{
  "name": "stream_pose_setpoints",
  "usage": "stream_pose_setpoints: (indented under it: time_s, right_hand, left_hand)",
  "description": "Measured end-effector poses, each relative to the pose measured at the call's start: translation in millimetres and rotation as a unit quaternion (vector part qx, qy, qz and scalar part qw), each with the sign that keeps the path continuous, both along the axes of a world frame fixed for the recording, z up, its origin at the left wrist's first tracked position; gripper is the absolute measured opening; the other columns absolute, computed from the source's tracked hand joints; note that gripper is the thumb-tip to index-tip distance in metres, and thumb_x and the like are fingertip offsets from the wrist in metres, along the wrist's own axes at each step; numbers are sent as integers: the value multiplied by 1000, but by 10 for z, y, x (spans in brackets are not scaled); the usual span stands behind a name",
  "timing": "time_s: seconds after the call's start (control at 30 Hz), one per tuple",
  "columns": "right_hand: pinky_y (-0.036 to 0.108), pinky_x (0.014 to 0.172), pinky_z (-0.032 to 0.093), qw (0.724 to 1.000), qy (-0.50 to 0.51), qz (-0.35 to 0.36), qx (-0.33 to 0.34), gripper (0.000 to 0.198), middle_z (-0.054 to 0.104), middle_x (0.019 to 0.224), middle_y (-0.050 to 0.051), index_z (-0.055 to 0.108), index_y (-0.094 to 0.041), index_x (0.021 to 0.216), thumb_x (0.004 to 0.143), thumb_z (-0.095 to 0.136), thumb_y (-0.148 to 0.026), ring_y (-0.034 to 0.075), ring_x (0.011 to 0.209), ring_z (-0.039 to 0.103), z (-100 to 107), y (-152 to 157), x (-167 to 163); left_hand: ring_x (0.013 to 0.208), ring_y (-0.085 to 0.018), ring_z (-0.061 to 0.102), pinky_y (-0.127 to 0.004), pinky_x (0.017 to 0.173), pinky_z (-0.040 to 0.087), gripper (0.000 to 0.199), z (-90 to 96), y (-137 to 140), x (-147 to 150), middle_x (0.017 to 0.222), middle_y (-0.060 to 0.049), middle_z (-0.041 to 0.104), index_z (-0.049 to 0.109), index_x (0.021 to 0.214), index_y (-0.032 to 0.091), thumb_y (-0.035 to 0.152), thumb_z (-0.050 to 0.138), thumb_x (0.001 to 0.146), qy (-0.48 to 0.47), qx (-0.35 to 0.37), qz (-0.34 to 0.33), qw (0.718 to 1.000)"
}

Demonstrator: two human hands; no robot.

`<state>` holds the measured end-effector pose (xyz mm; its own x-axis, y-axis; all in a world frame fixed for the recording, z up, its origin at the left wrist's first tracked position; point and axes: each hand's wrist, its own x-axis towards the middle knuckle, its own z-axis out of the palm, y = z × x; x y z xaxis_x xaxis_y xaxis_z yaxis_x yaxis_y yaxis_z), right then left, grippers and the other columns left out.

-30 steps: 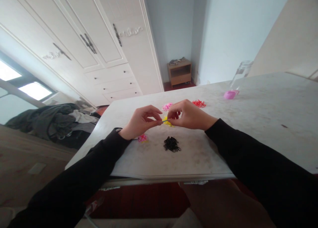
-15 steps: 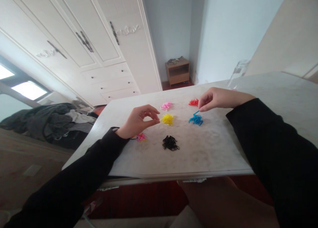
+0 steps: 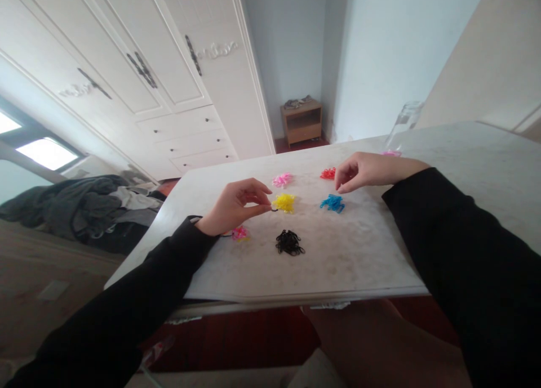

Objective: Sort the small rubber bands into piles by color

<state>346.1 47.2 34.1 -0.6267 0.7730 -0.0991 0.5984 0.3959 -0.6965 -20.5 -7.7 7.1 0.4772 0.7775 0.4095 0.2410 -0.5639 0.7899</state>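
Observation:
My left hand is held over the left of the table, its thumb and a fingertip closed on a small black rubber band that shows just past the thumb, beside the yellow rubber bands. My right hand hovers just above the blue rubber bands, fingers curled with the tips slightly apart and nothing visible between them. Red rubber bands lie partly behind its fingers. Pink rubber bands sit behind the yellow ones, black rubber bands nearer me. Mixed-colour bands are partly hidden by my left wrist.
A clear glass bottle or jar stands at the table's far right, with something pink at its base. The white table has its front edge close to my body. Piled clothes lie to the left, beyond the table.
The blue band that stuck out of my right fingers is gone from them and appears to lie on the blue pile. A black band end now shows at my left fingertips.

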Motion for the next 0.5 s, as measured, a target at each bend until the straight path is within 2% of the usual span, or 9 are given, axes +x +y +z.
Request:
stream_pose_setpoints:
  time_s: [0.17,0.33,0.5]
  right_hand:
    - [33,62,40,995,27,-70,62,38,72,70,3,82,-22,77,71,86,-59,17,66,59,34,-22,-72]
    - [33,63,36,995,18,-78,65,43,74,77,5,80,-20,75,68,85,-63,18,70,58,49,-43,-126]
    - [35,64,36,994,7,-80,72,45,72,74,5,81,-21,76,67,84,-65,19,69,56,38,-42,-143]
  left_hand:
    - [77,-15,81,-25,77,70,24,28,-35,2,83,-3,80,73,100,16,18,89,82,4,-36,-65,997]
    - [82,-15,82,-25,81,69,22,22,-93,26,85,-4,80,74,101,15,15,88,84,5,-84,-134,987]
    - [85,-16,82,-25,82,69,18,-23,-134,55,88,-4,81,75,99,16,15,87,85,20,-105,-139,985]
